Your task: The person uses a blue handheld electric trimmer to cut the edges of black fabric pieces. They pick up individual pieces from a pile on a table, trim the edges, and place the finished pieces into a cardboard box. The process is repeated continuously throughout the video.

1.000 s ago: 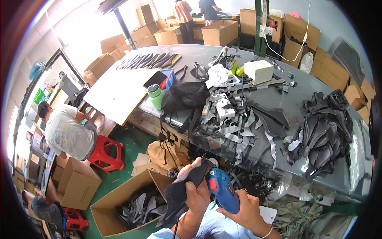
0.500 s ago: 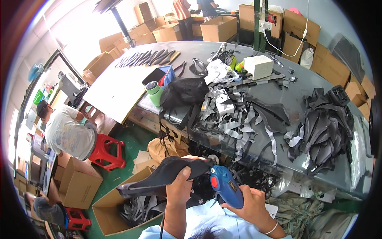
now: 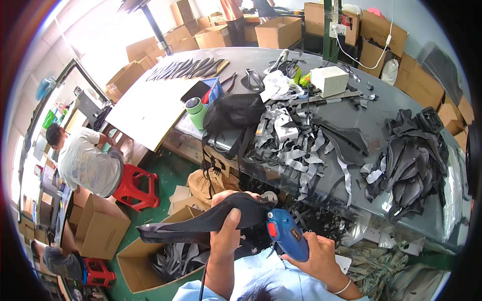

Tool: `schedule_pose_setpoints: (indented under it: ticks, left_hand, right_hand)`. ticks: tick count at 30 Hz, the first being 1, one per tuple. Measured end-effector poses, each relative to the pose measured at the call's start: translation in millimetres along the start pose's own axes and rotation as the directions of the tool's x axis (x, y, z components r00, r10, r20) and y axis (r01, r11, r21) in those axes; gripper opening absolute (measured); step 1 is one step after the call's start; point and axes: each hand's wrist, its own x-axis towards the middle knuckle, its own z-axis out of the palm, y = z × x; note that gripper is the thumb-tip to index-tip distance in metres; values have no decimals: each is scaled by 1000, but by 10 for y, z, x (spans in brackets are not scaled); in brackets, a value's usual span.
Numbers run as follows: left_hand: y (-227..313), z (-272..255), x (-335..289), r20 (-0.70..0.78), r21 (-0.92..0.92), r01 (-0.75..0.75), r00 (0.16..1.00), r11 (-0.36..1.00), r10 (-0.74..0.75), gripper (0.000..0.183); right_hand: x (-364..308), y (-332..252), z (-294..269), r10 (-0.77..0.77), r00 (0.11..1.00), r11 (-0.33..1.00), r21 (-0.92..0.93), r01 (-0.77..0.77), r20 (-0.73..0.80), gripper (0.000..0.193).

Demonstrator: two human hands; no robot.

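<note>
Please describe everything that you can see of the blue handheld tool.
The blue handheld tool has a chunky, rounded body that looks like plastic, with a red button near its upper end, a small silvery round detail above that, and a dark patch on its side. It is tilted, head up and to the left. The right hand grips its lower end. Its head is beside the dark curved piece; contact between them cannot be made out.

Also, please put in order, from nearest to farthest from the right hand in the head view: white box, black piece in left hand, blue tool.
1. Blue tool: in the right hand.
2. Black piece: in the left hand, left of the tool.
3. White box: far up the table.
</note>
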Motion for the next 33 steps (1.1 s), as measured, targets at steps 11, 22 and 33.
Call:
schedule_pose_setpoints:
  ticks: [11, 22, 33]
  left_hand:
    - [-121, 15, -109, -112, -18, 68, 991, 998, -70, 28]
    - [138, -65, 8, -2, 234, 277, 959, 932, -284, 22]
    - [143, -186, 183, 401, 738, -110, 864, 665, -303, 24]
  right_hand:
    - [67, -117, 2, 30, 999, 991, 128, -33, 21, 54]
    - [43, -30, -18, -31, 999, 999, -27, 32, 25, 55]
    - [48, -37, -20, -75, 992, 996, 48, 70, 106, 53]
